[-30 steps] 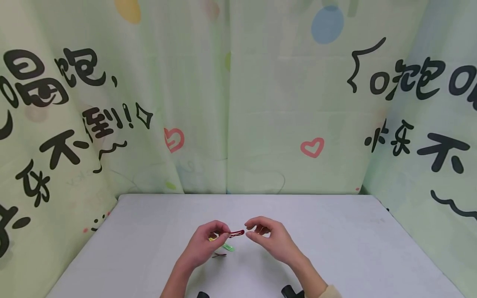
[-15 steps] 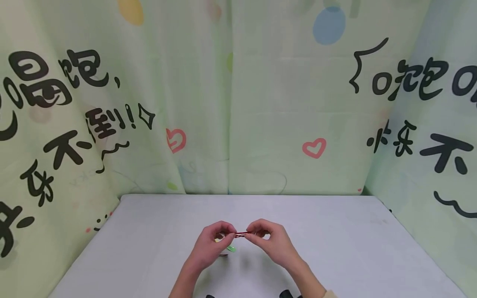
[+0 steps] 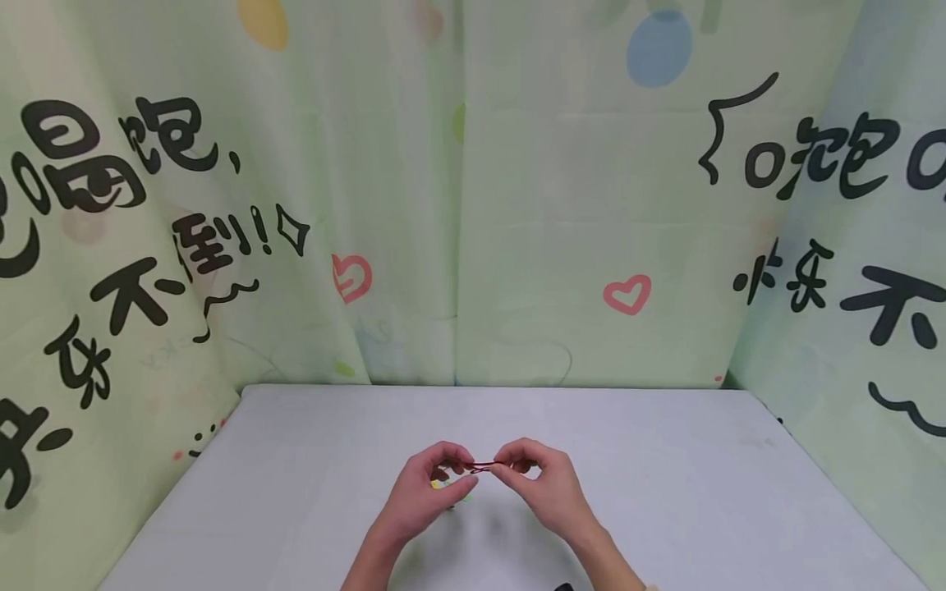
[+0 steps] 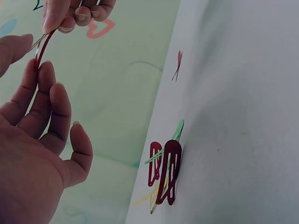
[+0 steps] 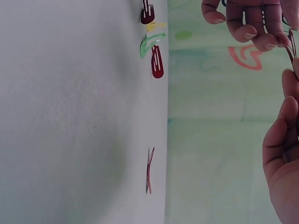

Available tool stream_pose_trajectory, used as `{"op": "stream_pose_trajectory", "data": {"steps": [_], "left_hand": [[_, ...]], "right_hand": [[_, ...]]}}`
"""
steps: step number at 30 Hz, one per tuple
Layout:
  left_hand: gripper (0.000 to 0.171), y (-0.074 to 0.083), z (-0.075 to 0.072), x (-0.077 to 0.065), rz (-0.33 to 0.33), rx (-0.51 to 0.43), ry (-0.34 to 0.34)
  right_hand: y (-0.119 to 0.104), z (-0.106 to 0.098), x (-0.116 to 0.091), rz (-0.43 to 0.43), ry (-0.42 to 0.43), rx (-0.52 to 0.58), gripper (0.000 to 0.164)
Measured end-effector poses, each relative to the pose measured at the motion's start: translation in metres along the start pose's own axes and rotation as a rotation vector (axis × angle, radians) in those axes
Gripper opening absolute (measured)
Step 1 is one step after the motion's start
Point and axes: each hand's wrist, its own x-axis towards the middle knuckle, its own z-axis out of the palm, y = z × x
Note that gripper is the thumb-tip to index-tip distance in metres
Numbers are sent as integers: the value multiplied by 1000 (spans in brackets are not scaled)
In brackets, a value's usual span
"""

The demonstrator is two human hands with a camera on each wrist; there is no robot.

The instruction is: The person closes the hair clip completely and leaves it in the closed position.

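A dark red snap hair clip is held in the air between the two hands, its thin prong bent away from its frame. The right hand pinches one end of the clip between thumb and fingertips. At the other end, the left hand's index fingertip touches the frame, while its thumb stands apart from that finger, close to the prong tip. In the left wrist view the hair clip shows between the left fingers and the right fingertips. The right wrist view catches the clip only at its edge.
On the white table, below the hands, lie dark red clips, a green clip and a yellow clip, partly overlapping. A thin reddish clip lies apart from them. Printed curtains surround the table.
The right hand moved left and took hold of the red hair clip's free end. The left hand shifted slightly right, and its thumb has come away from the index finger.
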Motion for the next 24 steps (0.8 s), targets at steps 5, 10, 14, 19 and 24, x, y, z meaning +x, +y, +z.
{"op": "stream_pose_trajectory", "data": {"steps": [5,10,14,19,24], "left_hand": [[10,-2,4,0,13,9,33],[7,-2,8,0,30,3,74],[9,-2,8,1,31,30,103],[7,-1,10,2,28,59,145],[5,1,14,2,29,54,181]], "right_hand": [[-2,-3,-1,-26,-5,-15,11],[-2,-4,-2,-58,9,-20,13],[1,0,-3,-124,42,-37,14],[1,6,-3,-183,80,-51,18],[0,7,-4,-173,100,-54,16]]}}
